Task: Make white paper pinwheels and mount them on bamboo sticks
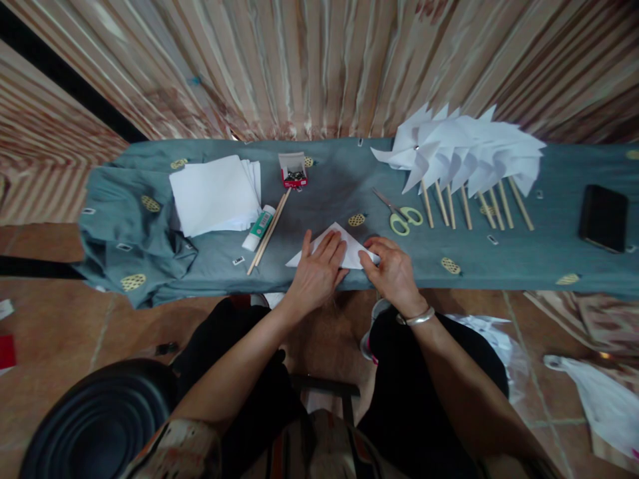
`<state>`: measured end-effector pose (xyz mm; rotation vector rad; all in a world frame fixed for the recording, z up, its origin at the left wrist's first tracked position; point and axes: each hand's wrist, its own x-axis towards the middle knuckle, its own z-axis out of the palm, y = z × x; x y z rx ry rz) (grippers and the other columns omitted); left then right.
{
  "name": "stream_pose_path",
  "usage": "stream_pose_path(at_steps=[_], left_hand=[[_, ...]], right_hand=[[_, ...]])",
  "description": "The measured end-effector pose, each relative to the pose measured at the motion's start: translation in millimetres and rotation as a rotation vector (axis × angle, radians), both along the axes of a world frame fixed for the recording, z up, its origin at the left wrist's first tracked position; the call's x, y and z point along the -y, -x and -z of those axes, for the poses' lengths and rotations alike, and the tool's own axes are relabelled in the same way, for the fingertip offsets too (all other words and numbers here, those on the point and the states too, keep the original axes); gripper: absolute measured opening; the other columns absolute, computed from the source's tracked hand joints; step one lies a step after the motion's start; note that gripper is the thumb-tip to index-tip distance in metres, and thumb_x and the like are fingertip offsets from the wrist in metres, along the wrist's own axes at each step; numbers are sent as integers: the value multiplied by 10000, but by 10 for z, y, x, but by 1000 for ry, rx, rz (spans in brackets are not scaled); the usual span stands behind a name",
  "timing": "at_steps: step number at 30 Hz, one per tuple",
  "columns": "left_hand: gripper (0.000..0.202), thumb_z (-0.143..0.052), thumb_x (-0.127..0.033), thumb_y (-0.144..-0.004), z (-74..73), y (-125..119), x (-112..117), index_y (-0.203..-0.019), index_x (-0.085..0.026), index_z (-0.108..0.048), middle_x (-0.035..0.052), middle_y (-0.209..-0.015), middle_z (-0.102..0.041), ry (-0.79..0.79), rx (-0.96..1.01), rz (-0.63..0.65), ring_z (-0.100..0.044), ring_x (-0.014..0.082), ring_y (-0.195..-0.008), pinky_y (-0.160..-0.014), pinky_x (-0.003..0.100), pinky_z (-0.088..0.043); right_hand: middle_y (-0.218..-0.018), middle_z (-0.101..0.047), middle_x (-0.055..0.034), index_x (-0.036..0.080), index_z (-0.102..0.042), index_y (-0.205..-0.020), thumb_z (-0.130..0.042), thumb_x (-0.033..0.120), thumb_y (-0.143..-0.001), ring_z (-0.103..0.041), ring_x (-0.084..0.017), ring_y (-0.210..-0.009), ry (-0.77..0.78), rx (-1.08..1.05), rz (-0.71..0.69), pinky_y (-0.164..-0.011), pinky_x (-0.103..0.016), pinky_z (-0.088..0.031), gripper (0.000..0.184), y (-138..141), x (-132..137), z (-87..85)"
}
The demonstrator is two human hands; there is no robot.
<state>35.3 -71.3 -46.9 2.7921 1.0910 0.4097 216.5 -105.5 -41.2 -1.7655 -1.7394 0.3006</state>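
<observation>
A sheet of white paper point(353, 251), folded into a triangle, lies near the table's front edge. My left hand point(319, 266) rests flat on it with fingers stretched out. At the triangle's right corner, my right hand point(392, 269) pinches the paper between thumb and curled fingers. Green-handled scissors point(403, 218) lie just beyond my right hand. Left of the triangle are thin wooden sticks point(269, 231) and a glue stick point(259, 227). A small red open box point(294, 171) holds shiny metal pieces, too small to name.
A stack of white paper point(214, 196) sits on the left of the cloth-covered table point(344, 166). Several white paper pinwheels point(464, 150) on sticks overlap at the back right. A black phone-like object point(603, 218) lies far right. A black round stool point(100, 422) stands at lower left.
</observation>
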Motion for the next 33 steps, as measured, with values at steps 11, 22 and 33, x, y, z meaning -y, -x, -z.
stream_pose_path(at_steps=[11,22,33], left_hand=[[474,-433,-368,-988,-4,-4,-8,-1379,-104,-468,209,-1492,-472,17,-5,-6,-410,305,-1420,-1198,650,-149],[510,-407,-402,-997,15,-4,-15,-1390,-82,-461,213,-1501,-461,39,-7,-12,-404,296,-1424,-1202,632,-156],[601,-385,-480,-990,41,20,-5,-1430,-71,-413,218,-1521,-430,36,-36,-1,-364,293,-1449,-1200,582,-213]], right_hand=[[-976,-714,-134,214,-631,-785,-510,301,-906,-658,-270,-954,-9,18,-18,-908,-414,-510,192,-13,0,20],[-974,-711,-144,208,-626,-779,-507,302,-908,-655,-280,-951,-14,31,-21,-900,-415,-512,199,-14,-3,25],[-975,-707,-153,192,-650,-817,-500,310,-925,-649,-284,-965,-21,52,-25,-900,-412,-507,219,-16,-7,36]])
